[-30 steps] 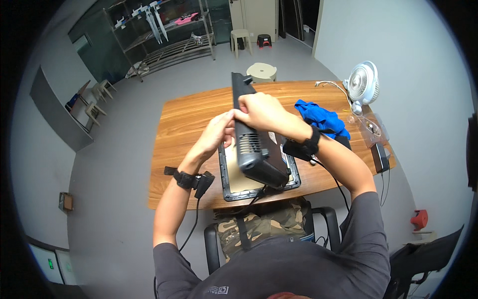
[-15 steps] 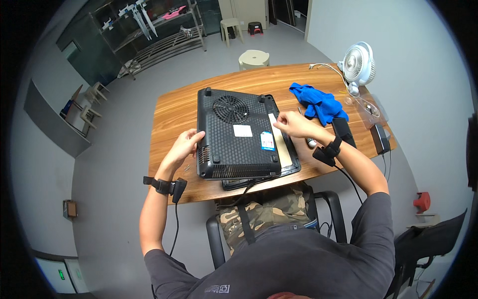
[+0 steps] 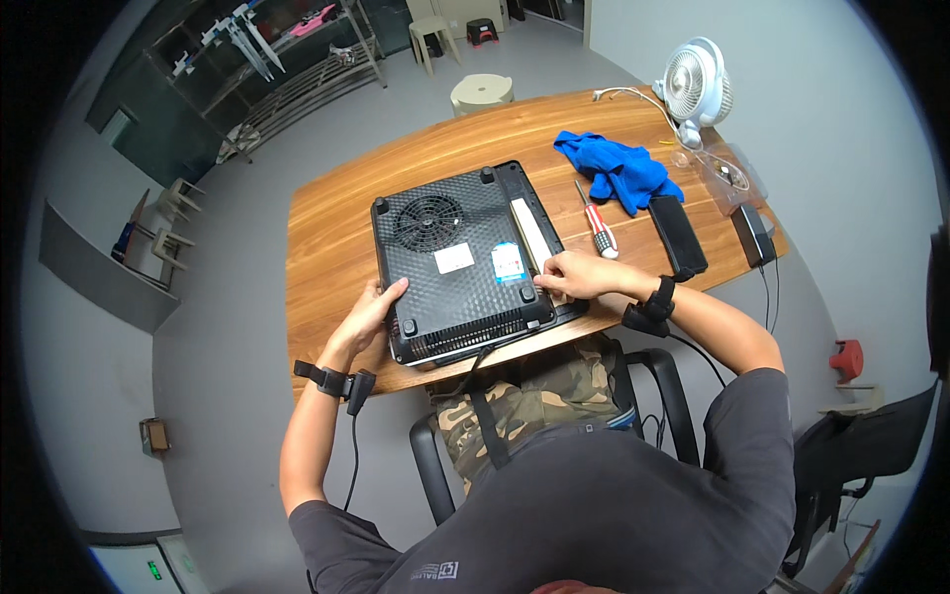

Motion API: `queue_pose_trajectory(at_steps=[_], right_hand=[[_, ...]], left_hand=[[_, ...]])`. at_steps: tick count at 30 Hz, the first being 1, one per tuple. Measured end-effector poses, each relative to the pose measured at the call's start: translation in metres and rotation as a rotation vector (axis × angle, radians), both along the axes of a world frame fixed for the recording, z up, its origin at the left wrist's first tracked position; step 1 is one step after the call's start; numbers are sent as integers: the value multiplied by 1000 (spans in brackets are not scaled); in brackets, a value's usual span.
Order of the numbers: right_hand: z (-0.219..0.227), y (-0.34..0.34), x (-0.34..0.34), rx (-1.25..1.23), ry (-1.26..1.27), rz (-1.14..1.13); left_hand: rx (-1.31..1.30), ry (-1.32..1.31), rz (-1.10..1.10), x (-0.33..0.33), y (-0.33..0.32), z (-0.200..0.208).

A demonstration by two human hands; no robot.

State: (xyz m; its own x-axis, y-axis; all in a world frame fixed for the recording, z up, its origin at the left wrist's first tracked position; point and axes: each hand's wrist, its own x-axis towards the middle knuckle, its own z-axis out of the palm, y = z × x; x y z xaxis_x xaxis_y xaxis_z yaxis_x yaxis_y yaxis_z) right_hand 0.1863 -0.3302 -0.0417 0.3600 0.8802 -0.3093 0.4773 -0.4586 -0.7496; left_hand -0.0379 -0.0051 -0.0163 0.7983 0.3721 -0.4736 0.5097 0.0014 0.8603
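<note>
An upturned induction cooker lies on the table, its black bottom cover [image 3: 431, 282] with a round fan vent facing up. Beneath it, the black-rimmed top panel [image 3: 512, 180] shows along the right side, with a pale strip [image 3: 531, 234] in the gap. My left hand [image 3: 368, 309] grips the cover's left edge, thumb on top and fingers down the side, partly hidden. At the right edge, near the front corner, my right hand [image 3: 582, 275] has its fingers closed on the cover; its fingertips are partly hidden. A black cord [image 3: 479, 364] hangs from the front.
Right of the cooker lie a red-handled screwdriver [image 3: 599, 230], a blue cloth [image 3: 623, 173] and a black phone-like slab [image 3: 677, 236]. A white fan [image 3: 696, 84], a clear tray [image 3: 732, 178] and a black box with cables [image 3: 754, 236] stand along the table's right side.
The bottom cover has come down and turned slightly, now lying lower over the panel. My right hand has moved down to its right edge. The screwdriver has come into full view.
</note>
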Motion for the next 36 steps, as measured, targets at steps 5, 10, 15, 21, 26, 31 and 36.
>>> queue_pose_trajectory(at_steps=[5, 10, 15, 21, 26, 31, 36], right_hand=[[7, -13, -11, -22, 69, -30], [43, -27, -41, -21, 142, 235], [21, -16, -79, 239, -190, 476], [22, 7, -105, 106, -336, 614], [18, 12, -115, 81, -426, 616], [5, 16, -117, 174, -444, 571], [5, 9, -118, 231, -383, 458]], left_hand=[[-85, 32, -38, 2, 4, 8], [-85, 53, -21, 2, 7, 14], [-84, 56, -49, 10, 9, 14], [-93, 16, -30, 9, 1, 20], [-91, 24, -29, 8, 0, 19], [-125, 51, -38, 7, 0, 19], [-131, 36, -5, 7, -5, 23]])
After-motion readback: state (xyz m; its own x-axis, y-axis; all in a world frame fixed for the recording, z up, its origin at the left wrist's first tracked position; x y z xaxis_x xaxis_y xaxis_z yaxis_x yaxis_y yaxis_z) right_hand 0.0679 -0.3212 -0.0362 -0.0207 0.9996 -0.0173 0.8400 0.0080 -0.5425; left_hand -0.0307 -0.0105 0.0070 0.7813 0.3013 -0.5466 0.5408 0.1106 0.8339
